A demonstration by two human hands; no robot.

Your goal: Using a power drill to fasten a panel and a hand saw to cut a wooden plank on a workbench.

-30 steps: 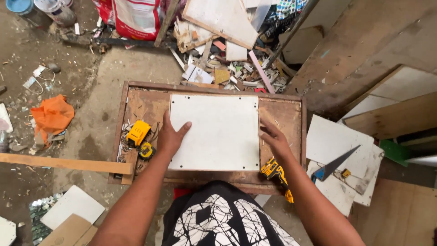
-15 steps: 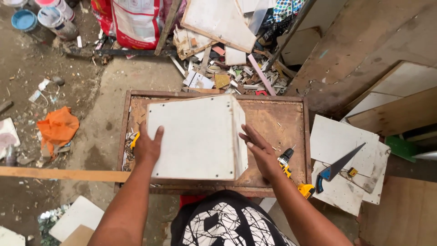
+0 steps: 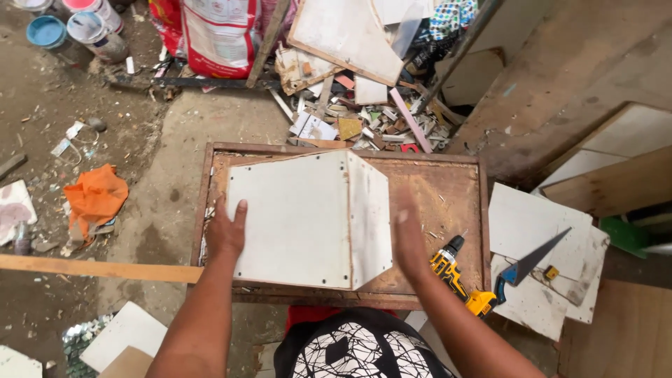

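Moved since a second ago: white board assembly (image 3: 294, 217) went from lying flat in the middle of the table (image 3: 448, 182) to shifted left, with a second panel (image 3: 369, 217) now showing, hinged down off its right edge. Yellow drill (image 3: 458, 276) is out in the open on the right now.
Left hand (image 3: 225, 231): flat on the left edge of the big panel, fingers spread, grip open, just pressing, not wrapped round anything.
Right hand (image 3: 409, 234): blurry, hovering just right of the side panel, palm open, can't tell if it's touching.
Step in hand: looks like turning or repositioning the two joined boards on the table, I'd guess mid-flip.
Next move needs: probably a steady push from the left while the right catches the angled panel so the joint doesn't twist.
Around: hand saw (image 3: 532, 262) on white offcuts (image 3: 532, 224) to the right, wood strip (image 3: 98, 269) sticking out left, orange cloth (image 3: 94, 196) and paint tubs (image 3: 91, 28) on the floor, scrap pile (image 3: 364, 112) behind.
In the way: drill sits near the right forearm, could get knocked.
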